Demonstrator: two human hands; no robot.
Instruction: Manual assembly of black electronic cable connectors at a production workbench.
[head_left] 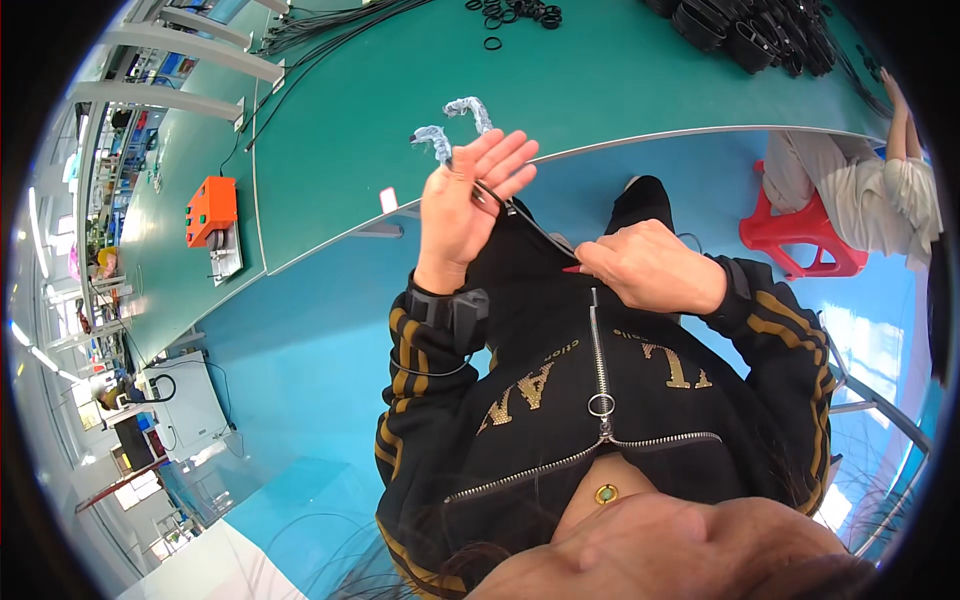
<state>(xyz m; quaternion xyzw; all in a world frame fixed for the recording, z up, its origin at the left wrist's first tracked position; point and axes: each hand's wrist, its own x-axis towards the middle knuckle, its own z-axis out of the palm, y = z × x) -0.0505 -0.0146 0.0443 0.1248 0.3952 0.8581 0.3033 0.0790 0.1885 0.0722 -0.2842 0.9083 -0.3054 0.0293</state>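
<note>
My left hand (465, 205) is palm up over the table's front edge, fingers stretched out. A thin black cable (540, 232) runs across that palm, between thumb and fingers, toward my right hand. My right hand (650, 265) is closed in front of my body, with the cable leading to its fingertips. A small red tip (572, 269) shows beside these fingers; what it belongs to is hidden. Just beyond my left hand, two bent ends in clear plastic wrap, a nearer one (432, 140) and a farther one (468, 108), stick out over the green tabletop; their contents are unclear.
The green table (340, 130) spans ahead. Black cables (320, 30) lie far left, black rings (515, 12) at the back, bundled black cables (750, 35) at far right. An orange box device (211, 210) stands left. Another person (860, 190) sits on a red stool (805, 235) at right.
</note>
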